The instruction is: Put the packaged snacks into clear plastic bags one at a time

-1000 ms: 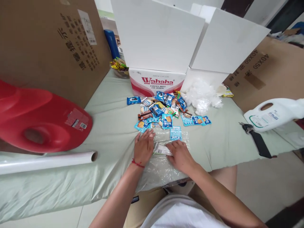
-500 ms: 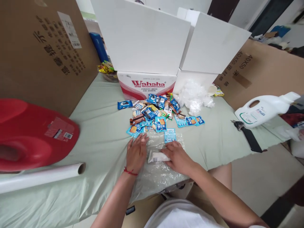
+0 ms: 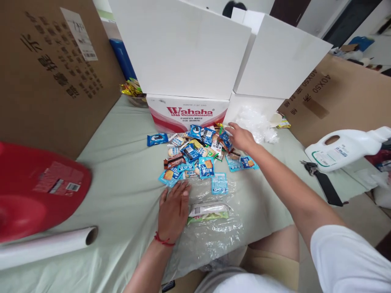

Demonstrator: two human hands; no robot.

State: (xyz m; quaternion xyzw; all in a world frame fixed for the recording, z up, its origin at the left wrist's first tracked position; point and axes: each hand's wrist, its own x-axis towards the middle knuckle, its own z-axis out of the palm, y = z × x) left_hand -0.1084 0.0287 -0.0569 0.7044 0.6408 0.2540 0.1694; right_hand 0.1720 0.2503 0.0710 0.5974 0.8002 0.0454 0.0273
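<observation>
My left hand (image 3: 174, 207) lies flat, fingers stretched out, on the left edge of a clear plastic bag (image 3: 214, 238). Beside its thumb, a white snack packet with a barcode (image 3: 207, 209) rests against a green snack packet (image 3: 210, 218) on or inside the bag; I cannot tell which. My right hand (image 3: 242, 139) reaches over the right side of a pile of snack packets (image 3: 191, 152), its fingers apart and nothing seen in them. A light-blue snack packet (image 3: 219, 183) lies at the bag's far edge.
Behind the pile stands an open Wahaha carton (image 3: 187, 108), with crumpled clear plastic bags (image 3: 256, 124) to its right. A red jug (image 3: 42, 191) and a white roll (image 3: 49, 246) are at left. A white bottle (image 3: 339, 148) and scissors-like black tool (image 3: 326, 185) lie at right.
My right hand has left the white packet and moved forward to the right side of the pile. The green packet now shows beside the white one. My left hand stays on the bag.
</observation>
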